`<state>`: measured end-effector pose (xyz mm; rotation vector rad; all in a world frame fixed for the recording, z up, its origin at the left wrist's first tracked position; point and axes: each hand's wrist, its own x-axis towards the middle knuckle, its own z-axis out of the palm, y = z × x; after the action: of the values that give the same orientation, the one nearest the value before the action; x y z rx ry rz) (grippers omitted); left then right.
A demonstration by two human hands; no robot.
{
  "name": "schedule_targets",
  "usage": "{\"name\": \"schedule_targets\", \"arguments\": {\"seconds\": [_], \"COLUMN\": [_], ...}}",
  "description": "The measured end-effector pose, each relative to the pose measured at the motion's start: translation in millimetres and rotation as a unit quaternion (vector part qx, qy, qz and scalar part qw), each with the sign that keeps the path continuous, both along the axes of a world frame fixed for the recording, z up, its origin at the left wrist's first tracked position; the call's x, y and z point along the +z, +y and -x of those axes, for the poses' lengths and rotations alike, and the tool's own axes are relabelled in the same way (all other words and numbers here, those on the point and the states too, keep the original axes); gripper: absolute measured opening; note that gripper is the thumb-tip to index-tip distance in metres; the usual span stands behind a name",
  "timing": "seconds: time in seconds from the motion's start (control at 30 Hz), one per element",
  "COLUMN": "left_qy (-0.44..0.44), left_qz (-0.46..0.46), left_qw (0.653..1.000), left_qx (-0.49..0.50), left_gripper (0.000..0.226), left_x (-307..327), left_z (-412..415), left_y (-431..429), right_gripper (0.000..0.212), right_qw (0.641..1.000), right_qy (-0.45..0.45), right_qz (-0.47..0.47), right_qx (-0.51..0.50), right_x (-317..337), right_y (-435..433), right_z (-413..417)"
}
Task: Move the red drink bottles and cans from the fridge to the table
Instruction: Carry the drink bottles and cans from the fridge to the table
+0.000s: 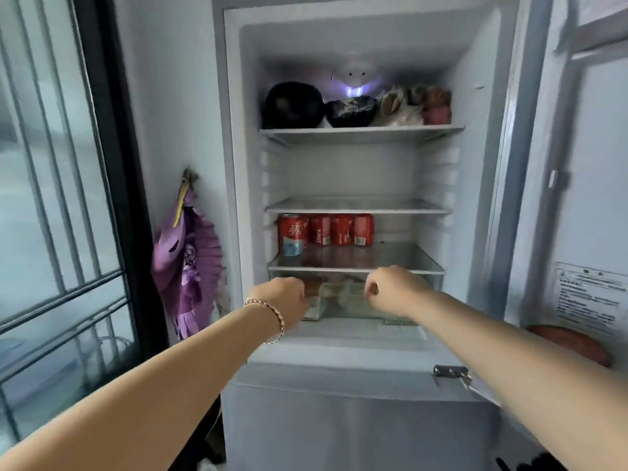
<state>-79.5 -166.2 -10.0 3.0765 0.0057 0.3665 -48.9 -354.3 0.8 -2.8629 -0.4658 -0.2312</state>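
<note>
Straight ahead, fridge point(339, 171) stands with its door point(594, 164) swung out to the right. Lower glass shelf point(394, 256): 4 red cans point(326, 231) upright in a row at far left, packed side by side. No red bottle visible on any shelf. Table out of view, so deliveries cannot be counted. Judged: 4 cans left to move, none in hand.

Left hand point(289, 297) and right hand point(390, 290) hover near the shelf's front edge, fingers curled in, gripping nothing.

Writing: white characters on leftmost can, too blurred to read. Door sticker point(591, 297): print illegible.
</note>
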Motion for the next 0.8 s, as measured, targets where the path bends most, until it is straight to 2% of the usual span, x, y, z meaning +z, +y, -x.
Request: {"name": "schedule_targets", "arguments": {"seconds": [0.2, 0.37, 0.53, 0.63, 0.73, 0.8], "left_qy": [-0.066, -0.114, -0.130, -0.141, -0.140, -0.138], "left_qz": [0.035, 0.101, 0.113, 0.169, 0.186, 0.198], "left_qw": [0.997, 0.988, 0.984, 0.972, 0.967, 0.965], "left_qx": [0.025, 0.037, -0.053, -0.081, -0.100, -0.104], "left_gripper": [0.024, 0.019, 0.017, 0.014, 0.013, 0.011], "left_x": [1, -2, -33, -40, -48, -53], "left_z": [-137, -230, -291, -307, -315, -316], "left_y": [-16, -12, 3, 6, 12, 14], "right_gripper": [0.020, 0.021, 0.033, 0.048, 0.081, 0.092], "right_qw": [0.998, 0.991, 0.960, 0.926, 0.891, 0.867], "right_qy": [-0.037, -0.025, 0.045, 0.063, 0.074, 0.069], "right_qz": [-0.048, -0.120, -0.264, -0.356, -0.414, -0.450], "right_qx": [-0.014, -0.047, -0.077, -0.110, -0.171, -0.203], "right_x": [-6, -15, -35, -38, -41, -45], "right_y": [-4, -2, 3, 7, 17, 23], "right_z": [-137, -240, -330, -374, -408, -426]}}
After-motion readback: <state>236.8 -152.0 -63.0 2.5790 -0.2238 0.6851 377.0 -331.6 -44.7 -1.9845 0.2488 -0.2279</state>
